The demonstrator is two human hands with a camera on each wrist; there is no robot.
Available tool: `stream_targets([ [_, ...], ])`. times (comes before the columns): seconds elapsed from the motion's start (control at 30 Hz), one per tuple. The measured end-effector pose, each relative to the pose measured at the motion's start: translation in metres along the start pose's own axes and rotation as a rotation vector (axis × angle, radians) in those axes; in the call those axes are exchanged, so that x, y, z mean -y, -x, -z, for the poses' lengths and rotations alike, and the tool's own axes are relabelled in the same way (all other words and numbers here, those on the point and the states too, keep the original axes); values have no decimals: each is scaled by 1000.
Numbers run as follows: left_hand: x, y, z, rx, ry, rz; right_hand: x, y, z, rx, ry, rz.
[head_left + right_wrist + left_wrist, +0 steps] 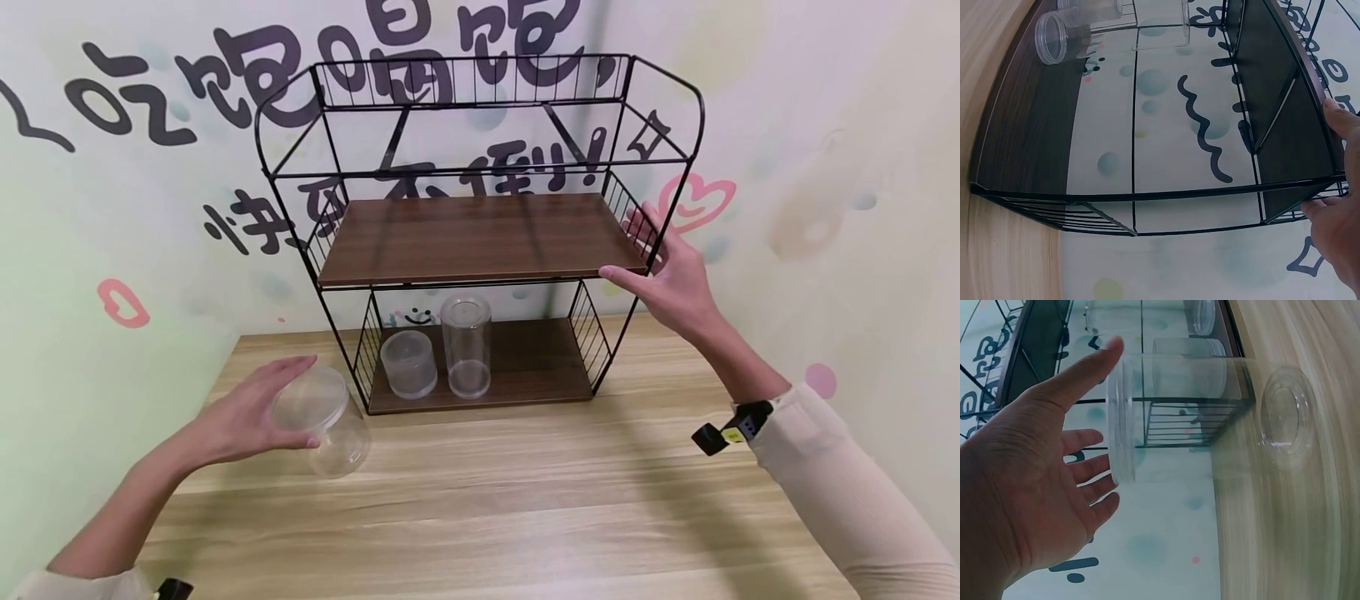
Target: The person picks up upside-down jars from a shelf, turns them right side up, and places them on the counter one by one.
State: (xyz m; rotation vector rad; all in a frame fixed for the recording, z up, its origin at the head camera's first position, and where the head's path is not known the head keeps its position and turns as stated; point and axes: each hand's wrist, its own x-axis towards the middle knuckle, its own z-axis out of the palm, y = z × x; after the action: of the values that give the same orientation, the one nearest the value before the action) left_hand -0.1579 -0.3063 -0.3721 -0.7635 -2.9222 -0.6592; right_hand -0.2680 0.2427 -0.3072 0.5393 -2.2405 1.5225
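Note:
On the left of the table stands a clear lidded jar [341,437]. My left hand [243,408] reaches round its lid, thumb on the near side and fingers on the far side; in the left wrist view, the fingers look loose at the lid's edge, and firm contact cannot be made out. A black wire rack [480,173] with brown boards stands by the wall. At its right side my right hand [675,279] holds the frame at the middle board [480,237], thumb on the front edge and fingers behind the side wires.
Two clear containers stand on the rack's lower board [540,367]: a short jar [408,367] and a taller one [467,346] beside it. The wooden table [487,500] extends in front. Behind the rack rises a wall [825,167] with black lettering.

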Motion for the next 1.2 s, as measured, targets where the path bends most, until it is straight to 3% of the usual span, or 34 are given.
stream_targets([
  [0.37,-30,-2,6,-71,27,63,2,1,0,-5,4,1],
  [0.53,-50,-8,4,-110,51,48,1,1,0,-7,17,2],
  [0.87,-82,-32,-10,-129,91,47,2,0,-1,-2,-11,-4],
  [1.2,-99,-61,-34,-173,252,114,2,1,0,-13,50,-4],
])
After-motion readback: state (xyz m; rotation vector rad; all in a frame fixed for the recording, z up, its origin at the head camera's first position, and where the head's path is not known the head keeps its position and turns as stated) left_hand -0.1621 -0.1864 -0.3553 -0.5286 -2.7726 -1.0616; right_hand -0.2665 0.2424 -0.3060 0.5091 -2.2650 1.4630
